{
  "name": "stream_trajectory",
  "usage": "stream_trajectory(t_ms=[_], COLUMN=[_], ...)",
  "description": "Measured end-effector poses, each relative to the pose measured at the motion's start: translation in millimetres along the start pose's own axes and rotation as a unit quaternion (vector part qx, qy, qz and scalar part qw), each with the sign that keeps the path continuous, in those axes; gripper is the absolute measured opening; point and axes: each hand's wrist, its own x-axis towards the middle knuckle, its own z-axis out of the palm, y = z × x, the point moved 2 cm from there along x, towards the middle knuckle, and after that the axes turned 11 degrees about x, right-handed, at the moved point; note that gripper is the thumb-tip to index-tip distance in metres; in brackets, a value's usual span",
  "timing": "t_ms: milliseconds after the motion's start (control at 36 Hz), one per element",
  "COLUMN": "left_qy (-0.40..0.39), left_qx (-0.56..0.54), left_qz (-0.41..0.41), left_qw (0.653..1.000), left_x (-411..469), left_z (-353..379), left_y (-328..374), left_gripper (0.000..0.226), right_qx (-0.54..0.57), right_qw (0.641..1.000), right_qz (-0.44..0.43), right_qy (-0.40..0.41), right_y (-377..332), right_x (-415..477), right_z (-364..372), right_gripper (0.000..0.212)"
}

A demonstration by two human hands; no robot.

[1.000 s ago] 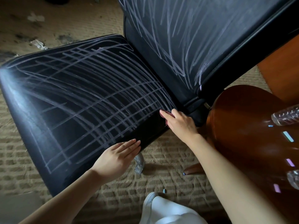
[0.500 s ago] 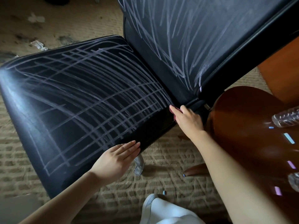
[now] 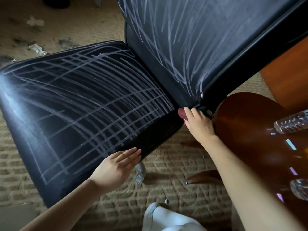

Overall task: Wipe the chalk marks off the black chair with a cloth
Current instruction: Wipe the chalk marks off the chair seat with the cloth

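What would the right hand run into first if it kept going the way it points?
Holding the cloth, the right hand points up-left at the rear corner of the seat. Straight on, it would probably meet the lower edge of the chalked backrest first, though depth is unclear.

Tan woven carpet [image 3: 175, 205] runs beneath a glossy brown wooden table [image 3: 250, 130].
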Motion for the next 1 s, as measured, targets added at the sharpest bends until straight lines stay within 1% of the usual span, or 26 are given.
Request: stream_trajectory(t_ms=[56,139,194,222,306,361,417,500,556,611,667,694,750,833,917,1000], left_qy=[0.002,0.01,0.007,0.005,-0.002,-0.003,-0.003,0.006,0.009,0.009,0.004,0.002,-0.001,-0.013,-0.018,-0.013], left_qx=[0.002,0.0,-0.003,-0.002,0.002,-0.001,-0.007,-0.002,-0.003,0.001,0.004,0.006,0.01,0.01,0.009,0.01], left_qz=[0.0,-0.002,-0.001,0.001,0.002,0.0,-0.004,-0.002,0.001,0.002,0.003,0.003,0.002,-0.004,-0.005,-0.007], left_qw=[1.0,1.0,1.0,1.0,1.0,1.0,1.0,1.0,1.0,1.0,1.0,1.0,1.0,1.0,1.0,1.0], left_x=[0.4,1.3,1.2,1.0,0.7,0.9,1.5,2.3,3.2,3.7,3.3,2.9,2.0,1.3,0.6,0.3], left_z=[-1.0,-1.6,-1.4,-1.2,-0.4,-1.6,-3.6,-4.5,-4.2,-4.2,-3.4,-3.1,-2.6,-2.5,-1.4,-0.9], left_y=[0.5,0.7,0.7,0.6,-0.1,-0.1,0.0,0.3,0.3,0.4,0.4,0.4,0.6,0.2,0.3,0.1], left_gripper=[0.044,0.043,0.044,0.044,0.043,0.041,0.047,0.041,0.042,0.043,0.043,0.043,0.041,0.051,0.052,0.048], right_qx=[0.009,0.04,0.068,0.068,0.038,0.029,0.025,0.016,0.015,0.029,0.077,0.097,0.124,0.174,0.234,0.27], right_qw=[1.0,0.998,0.995,0.995,0.997,0.995,0.993,0.99,0.99,0.99,0.987,0.983,0.977,0.969,0.953,0.943], right_qz=[-0.001,0.047,0.067,0.062,0.054,0.07,0.086,0.092,0.1,0.111,0.135,0.153,0.174,0.175,0.194,0.196], right_qy=[0.012,0.024,0.034,0.039,0.048,0.059,0.075,0.103,0.103,0.081,0.044,0.039,0.031,0.021,0.015,0.005], right_y=[-4.2,-14.4,-22.5,-26.2,-32.9,-33.5,-33.8,-32.2,-32.6,-37.4,-43.7,-44.7,-45.9,-42.7,-38.4,-39.8], right_x=[-2.3,-0.6,3.7,6.8,15.1,18.6,22.2,29.5,32.7,34.1,35.5,35.6,33.3,28.3,28.4,29.6], right_z=[-2.8,-5.7,-3.7,-1.0,9.0,13.8,14.0,12.8,13.6,15.9,18.7,20.9,22.4,21.6,22.9,22.7], right_gripper=[0.042,0.035,0.037,0.041,0.053,0.054,0.049,0.04,0.038,0.031,0.016,0.014,0.024,0.038,0.04,0.039])
